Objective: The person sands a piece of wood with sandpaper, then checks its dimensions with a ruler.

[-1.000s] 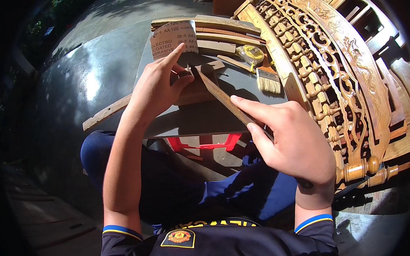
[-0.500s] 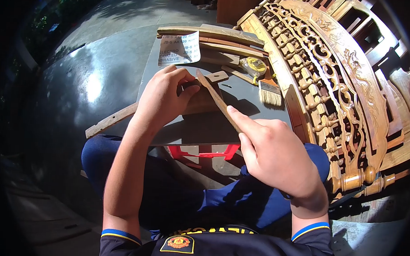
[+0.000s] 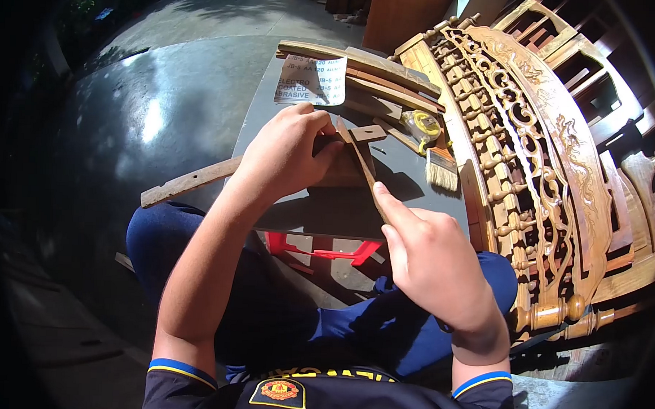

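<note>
My left hand (image 3: 290,149) is closed around a narrow wooden slat (image 3: 191,182), which lies slantwise over the grey work board. The slat's right end, with a hole in it, sticks out beyond my fingers, and its middle is hidden under the hand. My right hand (image 3: 437,262) grips the lower end of a thin brown wooden stick (image 3: 365,168), index finger stretched along it. The stick's upper part crosses the slat just right of my left fingers and appears to touch its edge. Beyond my left hand lies a sheet of sandpaper (image 3: 310,81), printed back up.
Several curved wooden pieces (image 3: 390,70) lie at the board's far side. A paintbrush (image 3: 442,172) and a yellow roll (image 3: 422,124) lie to their right. Carved furniture (image 3: 539,147) stands close on the right. Under the grey board (image 3: 428,208) shows a red plastic frame (image 3: 326,253).
The camera view has shifted, so the board and its things appear farther right. The stick now stands slightly steeper, and my right hand sits a little lower. Both hands keep their holds.
</note>
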Tool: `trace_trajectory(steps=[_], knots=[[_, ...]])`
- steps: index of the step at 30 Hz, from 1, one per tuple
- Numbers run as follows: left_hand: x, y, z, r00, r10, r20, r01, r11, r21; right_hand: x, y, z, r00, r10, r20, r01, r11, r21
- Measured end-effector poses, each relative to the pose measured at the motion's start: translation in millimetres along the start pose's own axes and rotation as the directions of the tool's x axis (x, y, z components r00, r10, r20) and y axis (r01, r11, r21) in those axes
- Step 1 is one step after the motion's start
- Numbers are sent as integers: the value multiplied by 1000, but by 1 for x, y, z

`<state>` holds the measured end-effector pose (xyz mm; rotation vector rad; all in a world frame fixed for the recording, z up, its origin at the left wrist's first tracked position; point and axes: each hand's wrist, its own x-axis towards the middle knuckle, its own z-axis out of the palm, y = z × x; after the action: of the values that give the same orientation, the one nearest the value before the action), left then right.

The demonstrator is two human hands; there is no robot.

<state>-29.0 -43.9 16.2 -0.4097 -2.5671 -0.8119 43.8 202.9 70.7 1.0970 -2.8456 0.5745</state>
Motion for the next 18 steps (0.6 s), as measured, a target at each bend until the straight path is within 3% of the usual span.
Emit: trace_trajectory(steps=[5,12,14,18], knots=[[-2,4,3,1000,13,-16,-13,1000,6,17,14,21,999,20,-35,-22,998,-60],[-2,5,5,998,15,-53,-13,999,34,44,30,38,986,-24,-165,36,997,67],[-4,11,5,998,-19,-64,24,996,81,40,32,44,985,-28,-172,33,999,25],[-5,12,9,994,-49,-96,60,992,113,15,14,21,999,29,-38,-31,998,-56]])
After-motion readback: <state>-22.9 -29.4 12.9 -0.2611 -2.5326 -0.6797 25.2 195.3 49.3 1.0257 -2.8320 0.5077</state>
